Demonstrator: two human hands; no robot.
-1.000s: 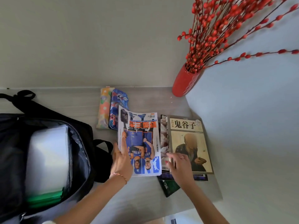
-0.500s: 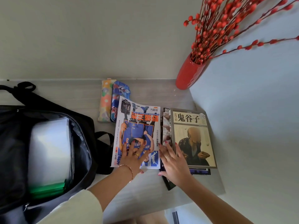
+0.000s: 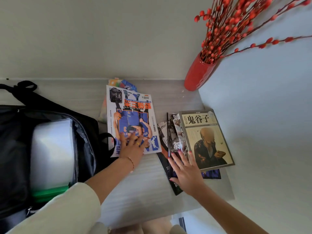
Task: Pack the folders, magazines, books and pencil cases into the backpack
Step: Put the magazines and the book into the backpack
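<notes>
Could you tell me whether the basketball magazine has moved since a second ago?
Yes. The basketball magazine has slid left, away from the book stack and toward the backpack, now covering most of the pencil cases.

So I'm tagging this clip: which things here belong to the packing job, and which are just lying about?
Job:
- backpack
- folders inside it
- basketball magazine
- pencil cases
- book atop the stack

Lying about:
- red vase
- berry branches
</notes>
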